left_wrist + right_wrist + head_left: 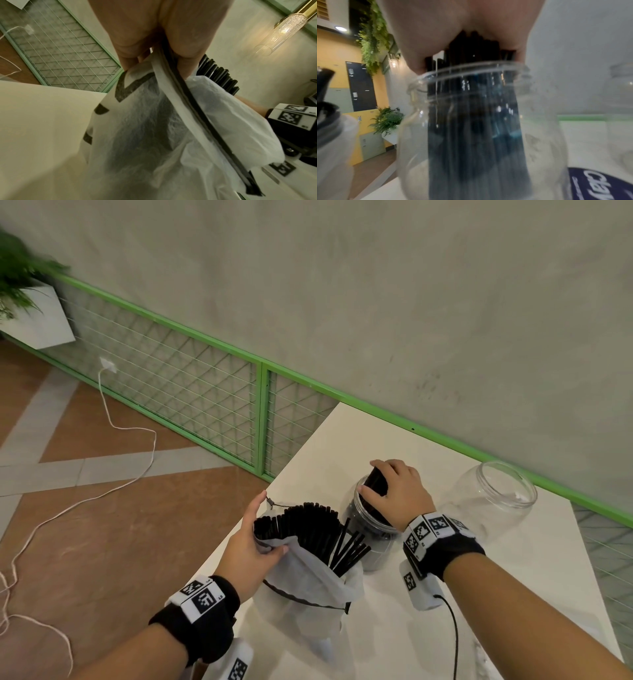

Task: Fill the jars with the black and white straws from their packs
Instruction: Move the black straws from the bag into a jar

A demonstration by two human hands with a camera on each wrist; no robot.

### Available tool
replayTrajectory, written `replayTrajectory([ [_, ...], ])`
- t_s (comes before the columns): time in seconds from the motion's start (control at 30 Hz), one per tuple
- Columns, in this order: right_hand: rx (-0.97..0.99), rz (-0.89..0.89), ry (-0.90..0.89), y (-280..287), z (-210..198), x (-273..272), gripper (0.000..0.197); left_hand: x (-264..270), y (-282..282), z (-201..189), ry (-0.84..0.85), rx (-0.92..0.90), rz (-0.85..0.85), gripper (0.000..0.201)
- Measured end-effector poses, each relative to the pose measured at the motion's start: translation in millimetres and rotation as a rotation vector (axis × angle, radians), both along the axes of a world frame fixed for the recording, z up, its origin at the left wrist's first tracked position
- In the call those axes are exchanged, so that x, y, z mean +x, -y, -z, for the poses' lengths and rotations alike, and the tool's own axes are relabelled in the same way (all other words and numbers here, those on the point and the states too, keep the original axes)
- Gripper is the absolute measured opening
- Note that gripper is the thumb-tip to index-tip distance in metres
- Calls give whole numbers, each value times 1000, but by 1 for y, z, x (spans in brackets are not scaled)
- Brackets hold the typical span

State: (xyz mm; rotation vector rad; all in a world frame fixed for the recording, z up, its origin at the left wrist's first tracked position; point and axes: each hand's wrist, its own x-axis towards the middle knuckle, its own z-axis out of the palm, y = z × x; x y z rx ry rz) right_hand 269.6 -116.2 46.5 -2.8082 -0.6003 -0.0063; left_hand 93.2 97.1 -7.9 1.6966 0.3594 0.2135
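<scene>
The white desk is carrying everything close together, so each handful is travelling only a short way. On it the pack, a white translucent bag, is standing upright with its mouth folded open and black straws fanning out of the top, within easy reach. Just beside it the near jar is standing upright and is receiving a bundle of black straws that reaches down to its base. The second jar is waiting further right, apart and apparently empty, probably for the white straws, which are not in view. The left hand is pinching the pack's rim, its fingers clamped on the plastic, likely keeping the mouth open and the bag from toppling. The right hand is sitting over the jar's mouth, fingers curled round the bundle's upper ends, probably steadying them so they go in straight.
</scene>
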Motion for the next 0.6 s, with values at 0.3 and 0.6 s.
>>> replayTrajectory([
  [0.3, 240, -61, 179, 1, 6, 8, 21, 0, -3, 2, 2, 3, -3, 90],
  [0.6, 214, -42, 244, 13, -13, 1, 35, -1, -1, 2, 11, 3, 18, 88],
])
